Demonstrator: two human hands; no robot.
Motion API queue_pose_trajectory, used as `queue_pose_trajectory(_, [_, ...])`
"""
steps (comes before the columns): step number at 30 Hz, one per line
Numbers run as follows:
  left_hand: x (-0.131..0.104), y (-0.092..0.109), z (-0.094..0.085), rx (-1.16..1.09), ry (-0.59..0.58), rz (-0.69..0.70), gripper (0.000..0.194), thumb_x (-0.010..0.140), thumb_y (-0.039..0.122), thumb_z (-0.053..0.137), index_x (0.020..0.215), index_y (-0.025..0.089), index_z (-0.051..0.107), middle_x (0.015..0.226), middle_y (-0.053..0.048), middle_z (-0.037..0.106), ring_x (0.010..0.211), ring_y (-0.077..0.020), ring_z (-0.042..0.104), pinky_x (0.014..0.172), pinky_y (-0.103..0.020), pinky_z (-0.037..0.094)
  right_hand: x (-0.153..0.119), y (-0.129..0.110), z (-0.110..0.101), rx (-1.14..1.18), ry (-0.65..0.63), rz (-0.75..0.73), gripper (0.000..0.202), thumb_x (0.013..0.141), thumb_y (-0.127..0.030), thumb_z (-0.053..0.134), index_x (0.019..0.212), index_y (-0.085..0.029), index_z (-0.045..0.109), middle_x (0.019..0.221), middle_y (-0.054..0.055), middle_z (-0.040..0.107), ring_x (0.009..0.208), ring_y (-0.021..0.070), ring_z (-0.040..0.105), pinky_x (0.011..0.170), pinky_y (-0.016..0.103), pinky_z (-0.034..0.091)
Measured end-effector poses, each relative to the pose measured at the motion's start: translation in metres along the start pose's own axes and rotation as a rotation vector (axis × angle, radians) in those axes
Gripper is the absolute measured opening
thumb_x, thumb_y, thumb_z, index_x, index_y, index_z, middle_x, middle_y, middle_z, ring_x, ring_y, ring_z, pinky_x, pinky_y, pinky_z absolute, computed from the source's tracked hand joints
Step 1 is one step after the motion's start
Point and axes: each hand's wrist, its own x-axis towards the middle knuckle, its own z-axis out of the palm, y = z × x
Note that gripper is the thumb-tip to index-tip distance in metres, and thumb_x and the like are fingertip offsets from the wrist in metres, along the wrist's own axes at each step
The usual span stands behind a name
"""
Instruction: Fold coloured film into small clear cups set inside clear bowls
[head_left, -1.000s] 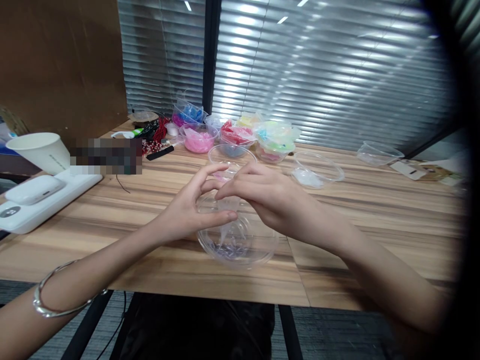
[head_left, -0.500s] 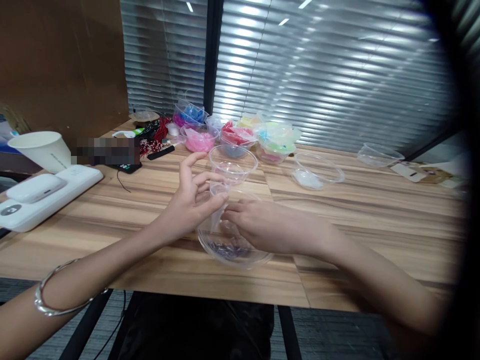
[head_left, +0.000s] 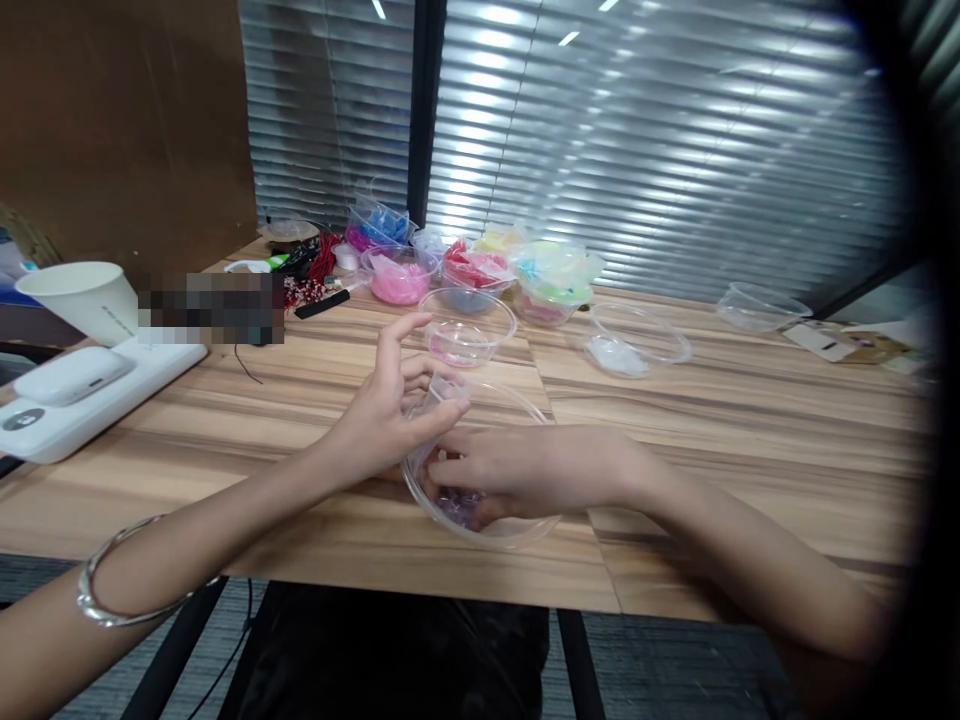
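Note:
My left hand [head_left: 401, 400] is closed on a small clear plastic bag [head_left: 444, 390], pinched between thumb and fingers with the index finger raised. The bag is held over the left rim of a large clear plastic bowl [head_left: 517, 535]. Inside that bowl lie small shiny purple pieces [head_left: 459, 505]. My right hand [head_left: 502, 475] reaches down into the bowl, its fingers bent and apart, fingertips at the purple pieces. Nothing shows clearly between them. Just behind stands a smaller clear bowl [head_left: 470, 335] with some pink bits at its bottom.
Farther back are clear bowls with pink [head_left: 401, 280], red [head_left: 474, 265] and blue [head_left: 386, 228] contents. To the right lie a clear lid [head_left: 671, 345], a white packet [head_left: 619, 357] and a clear container [head_left: 757, 305]. At left stand a paper cup [head_left: 86, 300] and a white power bank [head_left: 150, 365].
My right hand has moved from beside the bag's mouth down into the bowl, and its fingers have spread. My left hand, still holding the bag, has shifted slightly right and down.

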Motion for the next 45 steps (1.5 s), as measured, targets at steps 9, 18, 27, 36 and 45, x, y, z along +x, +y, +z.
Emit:
queue_pose_trajectory(9, [0.001, 0.0, -0.003, -0.004, -0.05, 0.032, 0.071, 0.082, 0.024, 0.068, 0.134, 0.025, 0.02, 0.101, -0.003, 0.065, 0.098, -0.0176, 0.067, 0.082, -0.03, 0.052, 0.004, 0.002, 0.002, 0.157, -0.147, 0.013, 0.011, 0.086, -0.012, 0.052, 0.076, -0.017, 0.053, 0.081, -0.002, 0.057, 0.065, 0.0087, 0.045, 0.059, 0.022, 0.035])
queue_pose_trajectory(18, [0.002, 0.001, -0.005, -0.025, -0.087, 0.052, 0.063, 0.084, 0.028, 0.067, 0.131, 0.023, 0.025, 0.109, -0.005, 0.066, 0.113, -0.0196, 0.062, 0.098, -0.035, 0.046, -0.024, -0.016, -0.044, 0.143, 0.044, 0.051, 0.01, 0.092, -0.011, 0.054, 0.087, -0.017, 0.062, 0.084, -0.001, 0.063, 0.076, 0.0099, 0.055, 0.067, 0.022, 0.041])
queue_pose_trajectory(27, [-0.002, 0.007, -0.01, 0.005, -0.202, 0.039, 0.092, 0.067, 0.028, 0.083, 0.139, 0.029, 0.026, 0.114, -0.003, 0.064, 0.119, -0.0221, 0.057, 0.109, -0.04, 0.037, -0.032, -0.01, -0.052, 0.006, 0.514, -0.051, 0.01, 0.093, -0.023, 0.059, 0.095, -0.014, 0.065, 0.091, 0.002, 0.065, 0.083, 0.0112, 0.059, 0.074, 0.024, 0.045])
queue_pose_trajectory(36, [-0.002, 0.01, -0.008, -0.022, -0.234, 0.022, 0.089, 0.07, 0.025, 0.081, 0.14, 0.033, 0.027, 0.121, -0.003, 0.061, 0.122, -0.0237, 0.056, 0.109, -0.043, 0.039, -0.024, -0.018, -0.045, -0.064, 0.539, -0.044, 0.01, 0.094, -0.019, 0.057, 0.098, -0.016, 0.065, 0.099, 0.002, 0.067, 0.091, 0.0118, 0.06, 0.08, 0.024, 0.044])
queue_pose_trajectory(45, [-0.002, 0.011, -0.008, -0.005, -0.218, 0.001, 0.086, 0.07, 0.027, 0.081, 0.138, 0.031, 0.029, 0.117, -0.005, 0.062, 0.117, -0.0252, 0.059, 0.109, -0.047, 0.039, -0.027, -0.016, -0.045, -0.097, 0.508, -0.046, 0.017, 0.095, -0.021, 0.056, 0.108, -0.018, 0.067, 0.104, 0.0, 0.071, 0.096, 0.011, 0.063, 0.083, 0.023, 0.046])
